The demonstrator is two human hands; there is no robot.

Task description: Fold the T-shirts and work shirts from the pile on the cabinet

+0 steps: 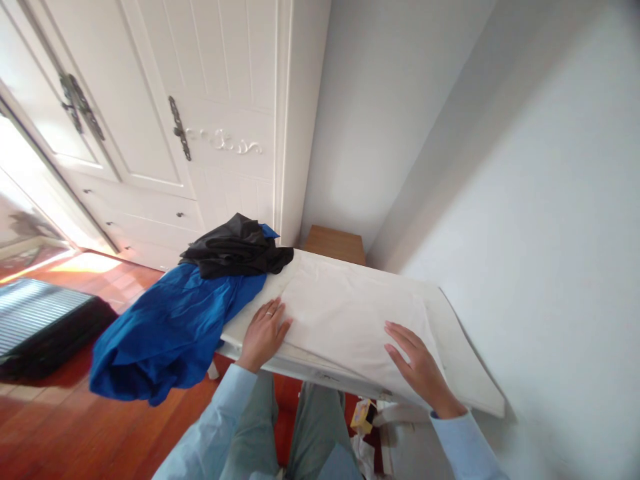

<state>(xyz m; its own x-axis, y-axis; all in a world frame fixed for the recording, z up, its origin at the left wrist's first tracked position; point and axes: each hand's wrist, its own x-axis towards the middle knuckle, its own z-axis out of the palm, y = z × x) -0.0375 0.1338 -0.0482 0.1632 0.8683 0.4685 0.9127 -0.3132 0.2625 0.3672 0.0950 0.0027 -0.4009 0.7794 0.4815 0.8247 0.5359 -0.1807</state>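
Observation:
A white cloth [345, 300] lies spread out on a white table [463, 340], with a few faint creases in it. My left hand [265, 333], a ring on one finger, rests flat near the cloth's left edge, fingers stretched out. Over the right part of the cloth is my right hand [417, 367], palm down with its fingers extended; whether it touches the fabric I cannot tell. Neither hand holds anything. Beyond my left hand, a crumpled black garment [235, 247] sits on a blue cloth [175, 327] that hangs off the table's left end.
A white wardrobe [235, 87] stands behind the table, beside a small wooden piece of furniture [335, 244]. The wall [545, 200] borders the right side. A ridged suitcase [50, 327] lies on the wooden floor at left. Below the table is a yellow box [361, 415].

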